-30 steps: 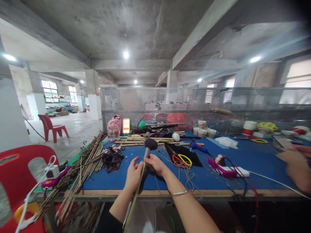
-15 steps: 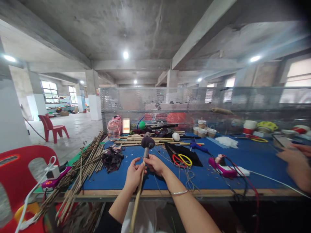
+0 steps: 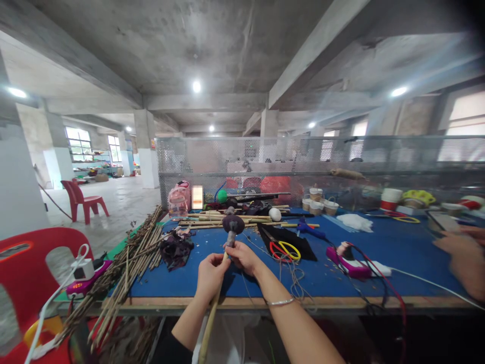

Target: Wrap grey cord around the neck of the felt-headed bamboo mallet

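Note:
A pale wooden stick (image 3: 210, 327) slants up from the bottom edge, topped by a dark, round cloth-covered head (image 3: 233, 225). Grey string wrapping (image 3: 231, 237) binds the neck just under that head. My left hand (image 3: 210, 275) is closed round the stick below the wrapping. Higher up, my right hand (image 3: 243, 257) pinches the stick at the lower end of the wrapping, its fingertips partly hidden. Loose grey string (image 3: 294, 275) lies on the table to the right, beside scissors with red and yellow handles (image 3: 285, 251) on black cloth (image 3: 306, 246).
Dry twigs (image 3: 125, 273) are heaped at the left, near crumpled dark cloth (image 3: 176, 248). Wooden sticks (image 3: 204, 221) lie behind my hands. A blue glue gun (image 3: 310, 228) and a purple power strip (image 3: 354, 265) are to the right. Another person's blurred hand (image 3: 460, 258) is at the far right.
My left fingers have closed in further around the stick. The stick and its dark head have shifted very slightly to the right. The other person's hand stays at the right.

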`<action>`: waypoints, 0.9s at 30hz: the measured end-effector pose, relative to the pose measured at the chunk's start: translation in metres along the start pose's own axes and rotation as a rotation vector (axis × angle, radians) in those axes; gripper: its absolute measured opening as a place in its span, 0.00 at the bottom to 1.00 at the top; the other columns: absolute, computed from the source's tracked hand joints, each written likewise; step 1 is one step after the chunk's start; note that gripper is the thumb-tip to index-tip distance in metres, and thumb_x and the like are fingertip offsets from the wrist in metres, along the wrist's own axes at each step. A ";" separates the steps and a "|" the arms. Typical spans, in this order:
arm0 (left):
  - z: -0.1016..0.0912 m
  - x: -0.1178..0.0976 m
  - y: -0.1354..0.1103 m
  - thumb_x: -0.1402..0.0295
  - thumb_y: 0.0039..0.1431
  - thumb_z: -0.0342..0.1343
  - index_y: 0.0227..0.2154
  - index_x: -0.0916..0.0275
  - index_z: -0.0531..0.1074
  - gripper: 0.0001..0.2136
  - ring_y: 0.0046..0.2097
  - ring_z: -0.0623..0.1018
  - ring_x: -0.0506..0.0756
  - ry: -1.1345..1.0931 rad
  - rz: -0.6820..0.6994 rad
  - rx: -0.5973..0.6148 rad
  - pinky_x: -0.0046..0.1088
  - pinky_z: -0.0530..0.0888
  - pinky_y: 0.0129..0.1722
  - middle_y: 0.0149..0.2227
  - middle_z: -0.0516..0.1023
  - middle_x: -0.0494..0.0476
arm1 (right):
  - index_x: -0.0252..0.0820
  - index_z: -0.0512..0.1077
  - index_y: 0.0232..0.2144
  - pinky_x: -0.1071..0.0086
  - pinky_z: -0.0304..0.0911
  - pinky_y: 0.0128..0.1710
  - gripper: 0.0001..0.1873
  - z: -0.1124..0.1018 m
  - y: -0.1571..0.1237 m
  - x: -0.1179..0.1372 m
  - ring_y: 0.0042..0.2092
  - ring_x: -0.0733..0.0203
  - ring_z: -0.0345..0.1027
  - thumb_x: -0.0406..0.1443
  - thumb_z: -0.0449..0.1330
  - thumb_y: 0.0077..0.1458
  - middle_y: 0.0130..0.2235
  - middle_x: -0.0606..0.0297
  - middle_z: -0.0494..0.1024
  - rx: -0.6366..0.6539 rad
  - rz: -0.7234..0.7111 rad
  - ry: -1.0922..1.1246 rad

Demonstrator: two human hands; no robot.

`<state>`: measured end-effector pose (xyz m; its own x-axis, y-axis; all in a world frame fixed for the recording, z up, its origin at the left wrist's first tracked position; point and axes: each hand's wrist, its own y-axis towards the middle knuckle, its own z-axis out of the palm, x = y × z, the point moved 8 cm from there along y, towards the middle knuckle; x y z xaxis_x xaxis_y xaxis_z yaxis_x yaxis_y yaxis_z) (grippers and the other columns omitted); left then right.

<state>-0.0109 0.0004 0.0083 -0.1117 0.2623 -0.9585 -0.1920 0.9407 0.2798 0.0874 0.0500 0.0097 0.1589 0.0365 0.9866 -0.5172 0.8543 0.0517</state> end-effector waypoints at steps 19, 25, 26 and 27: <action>0.003 0.008 0.003 0.59 0.41 0.61 0.36 0.65 0.62 0.22 0.18 0.67 0.46 -0.188 -0.061 0.012 0.20 0.62 0.19 0.17 0.68 0.45 | 0.41 0.60 0.31 0.76 0.29 0.13 0.19 0.001 0.000 0.003 0.13 0.76 0.35 0.44 0.63 0.41 0.12 0.82 0.51 0.026 -0.022 0.001; 0.012 0.008 -0.001 0.56 0.43 0.59 0.39 0.65 0.59 0.24 0.20 0.72 0.49 -0.347 -0.173 0.113 0.23 0.67 0.20 0.20 0.73 0.51 | 0.41 0.59 0.29 0.76 0.30 0.12 0.19 0.000 0.001 0.002 0.13 0.76 0.36 0.45 0.62 0.41 0.13 0.82 0.52 0.024 -0.034 -0.020; 0.013 0.009 -0.001 0.56 0.43 0.59 0.39 0.65 0.60 0.24 0.20 0.72 0.49 -0.342 -0.186 0.117 0.23 0.67 0.20 0.21 0.73 0.52 | 0.41 0.58 0.28 0.76 0.30 0.12 0.20 -0.001 0.001 0.002 0.13 0.76 0.36 0.45 0.63 0.41 0.13 0.82 0.52 0.013 -0.032 -0.031; 0.013 0.010 -0.001 0.56 0.44 0.58 0.38 0.66 0.60 0.23 0.20 0.72 0.49 -0.330 -0.186 0.114 0.23 0.67 0.20 0.20 0.73 0.52 | 0.41 0.58 0.28 0.76 0.30 0.12 0.20 -0.002 0.001 0.001 0.13 0.77 0.36 0.45 0.63 0.40 0.12 0.82 0.52 0.001 -0.032 -0.041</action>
<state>0.0010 0.0052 -0.0019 0.2375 0.1228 -0.9636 -0.0682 0.9916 0.1096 0.0886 0.0517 0.0109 0.1406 -0.0121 0.9900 -0.5133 0.8541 0.0833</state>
